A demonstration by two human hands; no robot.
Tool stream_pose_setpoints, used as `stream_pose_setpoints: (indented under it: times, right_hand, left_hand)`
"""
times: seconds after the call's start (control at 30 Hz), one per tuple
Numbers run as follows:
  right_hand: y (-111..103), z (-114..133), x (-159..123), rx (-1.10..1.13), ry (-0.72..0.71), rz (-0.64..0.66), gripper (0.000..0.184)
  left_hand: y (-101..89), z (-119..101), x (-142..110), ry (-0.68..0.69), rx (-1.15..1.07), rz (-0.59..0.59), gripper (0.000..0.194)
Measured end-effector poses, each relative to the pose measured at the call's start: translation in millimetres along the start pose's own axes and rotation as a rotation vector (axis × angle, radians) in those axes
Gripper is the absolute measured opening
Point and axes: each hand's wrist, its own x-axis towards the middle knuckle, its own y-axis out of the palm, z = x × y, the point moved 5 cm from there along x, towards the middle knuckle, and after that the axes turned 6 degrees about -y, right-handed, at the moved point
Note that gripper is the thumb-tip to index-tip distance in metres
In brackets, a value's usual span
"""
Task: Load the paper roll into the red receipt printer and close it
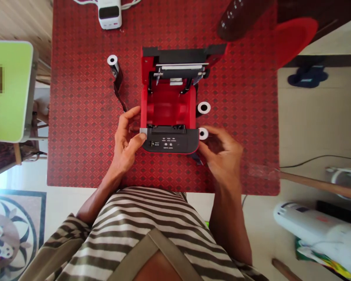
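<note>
A red and black receipt printer (pixel 172 142) sits on the table before me with its lid (pixel 178 57) raised. Its red paper bay (pixel 169 113) holds no roll. My left hand (pixel 127 136) grips the printer's front left corner, thumb on the grey latch (pixel 143 132) and fingers along the side. My right hand (pixel 222 152) is at the opposite side, thumb and fingers closed around a small paper roll (pixel 203 134) close against the printer. Just behind that stands another paper roll (pixel 204 108). To the left, a third roll (pixel 112 60) trails a dark unwound strip (pixel 118 91).
The table (pixel 84 156) has a red patterned cover. A white power bank-like device (pixel 109 15) with cables lies at the back left. A dark bottle (pixel 236 19) is at the back right, beside a red chair or stool (pixel 295 39). A green-topped table (pixel 10 105) stands left.
</note>
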Motion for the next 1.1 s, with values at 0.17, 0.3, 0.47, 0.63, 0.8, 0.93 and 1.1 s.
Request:
stream_pose_setpoints:
  times: [0.17, 0.3, 0.47, 0.63, 0.8, 0.93, 1.1]
  right_hand:
    - [3.2, 2.3, 1.3, -0.117, 0.004, 0.148, 0.032]
    - [-10.7, 1.3, -4.9, -0.067, 0.022, 0.227, 0.052]
    - [-35.3, -2.2, 10.0, -0.024, 0.007, 0.067, 0.039]
    - [-17.4, -17.6, 50.3, -0.121, -0.056, -0.067, 0.047]
    - [15.2, -23.5, 73.4, -0.264, -0.118, 0.041, 0.042]
    - [18.6, -18.8, 76.4, -0.235, -0.129, -0.007, 0.035]
    - [-15.9, -17.1, 75.8, -0.183, -0.132, -0.136, 0.036]
  left_hand:
    - [0.1, 0.8, 2.4, 0.010, -0.016, -0.016, 0.068]
    - [-0.7, -0.2, 1.9, -0.009, -0.003, -0.003, 0.068]
    - [0.6, -2.3, -1.1, -0.047, 0.025, 0.001, 0.070]
    - [1.6, -1.8, -2.8, -0.059, 0.056, 0.012, 0.072]
    - [0.8, -1.5, -3.5, -0.094, 0.024, 0.034, 0.074]
    - [0.5, -4.7, -4.9, -0.111, 0.031, 0.044, 0.073]
    - [1.4, -6.0, -6.3, -0.109, 0.028, 0.076, 0.071]
